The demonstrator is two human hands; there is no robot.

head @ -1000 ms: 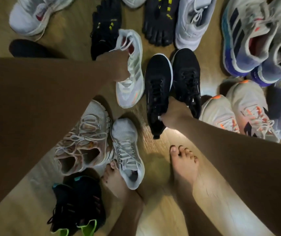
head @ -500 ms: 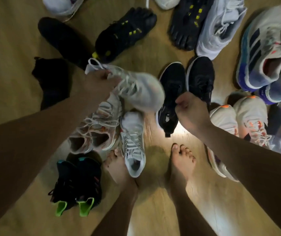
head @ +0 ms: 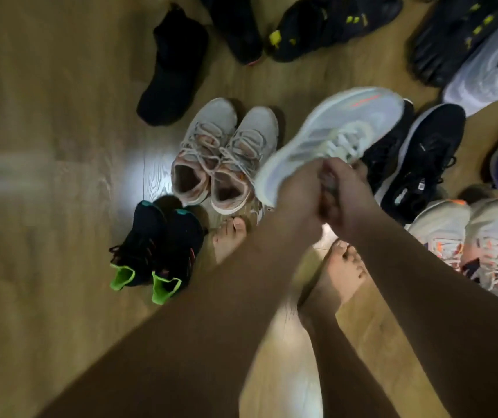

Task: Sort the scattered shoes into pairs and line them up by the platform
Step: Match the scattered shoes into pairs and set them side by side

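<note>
Once swung rightward, grips shoe [head: 332,128] heel in left hand [head: 297,197]; right hand [head: 350,203] curled alongside, hold uncertain; mate-matching next.

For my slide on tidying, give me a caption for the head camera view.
Left hand holds a white sneaker aloft, right hand at its heel, above a shoe-strewn wooden floor.

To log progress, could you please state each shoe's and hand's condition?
white sneaker: lifted, tilted, blurred
left hand: grips the sneaker's heel
right hand: curled at that heel; grip unclear
pink-grey pair: side by side, upright
black-green pair: side by side, upright
</note>
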